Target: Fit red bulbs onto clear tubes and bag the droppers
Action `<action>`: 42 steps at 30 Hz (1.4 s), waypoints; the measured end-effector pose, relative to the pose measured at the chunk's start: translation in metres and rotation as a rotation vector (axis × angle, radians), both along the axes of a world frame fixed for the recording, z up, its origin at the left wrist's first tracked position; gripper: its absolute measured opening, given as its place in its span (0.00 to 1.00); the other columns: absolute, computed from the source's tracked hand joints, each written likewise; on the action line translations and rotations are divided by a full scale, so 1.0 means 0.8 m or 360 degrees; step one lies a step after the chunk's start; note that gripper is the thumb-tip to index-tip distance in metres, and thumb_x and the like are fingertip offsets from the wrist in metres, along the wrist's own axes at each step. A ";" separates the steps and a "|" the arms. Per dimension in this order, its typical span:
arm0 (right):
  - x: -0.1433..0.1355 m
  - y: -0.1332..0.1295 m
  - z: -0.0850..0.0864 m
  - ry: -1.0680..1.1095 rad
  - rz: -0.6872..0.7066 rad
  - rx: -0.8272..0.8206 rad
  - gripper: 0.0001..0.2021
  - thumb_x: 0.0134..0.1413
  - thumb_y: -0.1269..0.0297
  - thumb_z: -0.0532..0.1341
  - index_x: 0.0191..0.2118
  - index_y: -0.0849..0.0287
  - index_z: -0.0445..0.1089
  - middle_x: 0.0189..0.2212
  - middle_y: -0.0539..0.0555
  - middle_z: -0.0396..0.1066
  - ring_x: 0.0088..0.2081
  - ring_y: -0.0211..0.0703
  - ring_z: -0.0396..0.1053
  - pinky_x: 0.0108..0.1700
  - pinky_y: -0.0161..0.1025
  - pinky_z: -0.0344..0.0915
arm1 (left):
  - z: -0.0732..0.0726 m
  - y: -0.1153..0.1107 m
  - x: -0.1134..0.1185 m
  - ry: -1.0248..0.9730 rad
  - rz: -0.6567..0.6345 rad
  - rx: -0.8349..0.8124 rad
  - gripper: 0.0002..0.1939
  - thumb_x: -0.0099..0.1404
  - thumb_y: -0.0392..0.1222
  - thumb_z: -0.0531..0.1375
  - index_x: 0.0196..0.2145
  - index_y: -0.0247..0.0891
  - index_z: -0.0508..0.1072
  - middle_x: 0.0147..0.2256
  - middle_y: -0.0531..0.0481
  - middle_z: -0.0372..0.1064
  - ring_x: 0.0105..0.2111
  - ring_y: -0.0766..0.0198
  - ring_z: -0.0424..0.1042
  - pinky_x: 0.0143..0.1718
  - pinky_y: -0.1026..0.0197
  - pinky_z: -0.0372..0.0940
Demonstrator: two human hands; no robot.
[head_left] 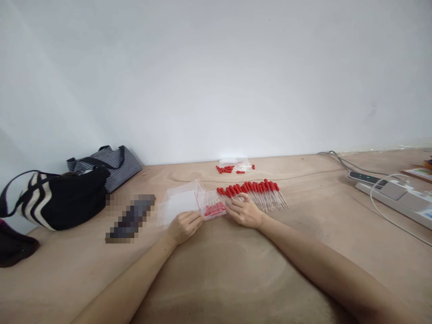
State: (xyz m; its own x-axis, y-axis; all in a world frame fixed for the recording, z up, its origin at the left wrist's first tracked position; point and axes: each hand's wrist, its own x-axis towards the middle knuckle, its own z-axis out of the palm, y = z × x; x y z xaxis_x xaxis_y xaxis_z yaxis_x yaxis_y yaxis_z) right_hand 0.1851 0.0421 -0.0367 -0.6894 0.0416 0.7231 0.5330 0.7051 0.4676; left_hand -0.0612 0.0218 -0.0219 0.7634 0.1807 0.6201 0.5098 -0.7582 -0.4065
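A clear plastic bag point(213, 198) with several red-tipped droppers inside lies between my hands, its red tips toward me. My left hand point(185, 226) pinches the bag's near left corner. At the bag's right edge is my right hand point(245, 212), its fingers bent and close together over that edge. Just beyond and right of it, a row of red-topped droppers point(266, 194) with pale stems lies side by side. Flat clear bags with a red line point(182, 203) are spread to the left, beyond my left hand.
Loose red caps point(225, 169) and another clear bag point(233, 161) lie near the wall. At left are a blurred dark phone point(134, 216), a black bag point(69, 194) and a striped bag point(124, 168). A power strip point(394, 195) with cables is at right.
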 end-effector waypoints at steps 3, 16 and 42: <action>-0.002 0.000 -0.003 0.0040 -0.0004 -0.0009 0.11 0.54 0.74 0.51 0.26 0.60 0.66 0.20 0.47 0.65 0.27 0.33 0.57 0.45 0.43 0.47 | 0.002 0.000 0.001 -0.0019 0.0008 -0.0017 0.11 0.63 0.33 0.49 0.27 0.36 0.69 0.22 0.52 0.68 0.23 0.69 0.68 0.24 0.67 0.62; -0.006 0.001 -0.002 0.0124 -0.0036 -0.0064 0.07 0.52 0.72 0.55 0.26 0.59 0.67 0.18 0.45 0.63 0.27 0.32 0.56 0.44 0.43 0.46 | 0.002 0.000 0.028 -0.0097 -0.0055 -0.0076 0.09 0.62 0.31 0.51 0.28 0.35 0.69 0.23 0.50 0.68 0.24 0.67 0.66 0.26 0.63 0.63; -0.044 -0.008 -0.003 0.0303 -0.0100 -0.0255 0.10 0.54 0.71 0.53 0.24 0.58 0.67 0.19 0.47 0.64 0.27 0.33 0.55 0.42 0.43 0.44 | 0.004 0.001 0.033 -0.0258 -0.0068 -0.0116 0.07 0.63 0.33 0.52 0.30 0.35 0.70 0.23 0.51 0.69 0.24 0.67 0.65 0.27 0.63 0.63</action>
State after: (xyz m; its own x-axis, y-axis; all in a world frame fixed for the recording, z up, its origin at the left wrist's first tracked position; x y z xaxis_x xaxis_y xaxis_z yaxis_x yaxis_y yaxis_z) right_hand 0.1496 0.0357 -0.0390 -0.5337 0.2047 0.8205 0.6461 0.7247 0.2395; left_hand -0.0351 0.0227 -0.0186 0.6626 0.1992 0.7219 0.5307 -0.8051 -0.2649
